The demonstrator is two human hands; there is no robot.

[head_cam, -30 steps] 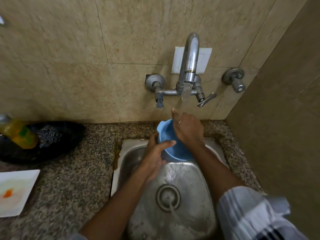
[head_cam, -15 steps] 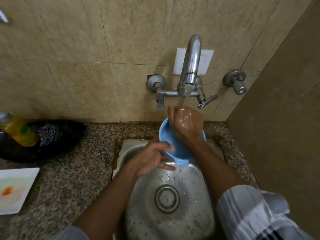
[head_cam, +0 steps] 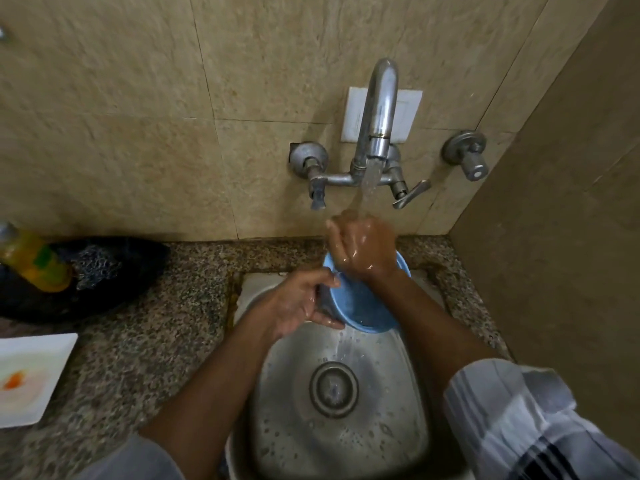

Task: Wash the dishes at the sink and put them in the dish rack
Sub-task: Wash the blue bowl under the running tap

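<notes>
A blue bowl [head_cam: 360, 308] is tilted over the back of the steel sink [head_cam: 398, 410], under the running tap [head_cam: 377, 109]. My left hand [head_cam: 301, 303] grips the bowl's left rim, thumb on top and fingers underneath. My right hand [head_cam: 362, 245] is above the bowl's far rim with its fingers curled, and the water stream falls on its back. Whether the right fingers hold the rim is hidden. Water runs off the bowl's lower edge toward the drain [head_cam: 333, 389].
A granite counter [head_cam: 156, 341] surrounds the sink. On its left lie a dark pan [head_cam: 138, 268] holding a metal scrubber [head_cam: 98, 266], a yellow soap bottle [head_cam: 33, 259], and a soiled white square plate [head_cam: 31, 377]. A tiled wall corner closes the right side.
The bowl has tipped more toward me and water now pours off its lower edge. My right hand has risen higher into the stream; my left hand has shifted its hold on the rim.
</notes>
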